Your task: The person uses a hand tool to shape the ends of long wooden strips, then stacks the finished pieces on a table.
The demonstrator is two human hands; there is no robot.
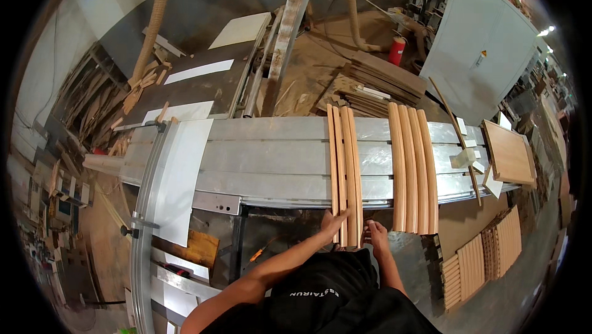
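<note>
My left hand [335, 222] lies across the near ends of several narrow wooden strips [345, 167], its forefinger stretched out over them. These strips lie side by side on a grey metal machine table [271, 155], and their near ends stick out over its front edge. Just right of the strips' ends is my right hand [375, 235], with its fingers bent and drawn together; what they hold, if anything, is too small to make out. Farther right on the table, several wider rounded wooden rails [413, 167] rest close together.
A white panel [182, 173] and a metal fence [147, 235] stand at the left. On the right are a thin stick [453, 130], a wooden board [509, 152] and stacked wooden rails [484, 260] lower down. Beyond the table are piled boards [385, 78] and a grey cabinet [478, 44].
</note>
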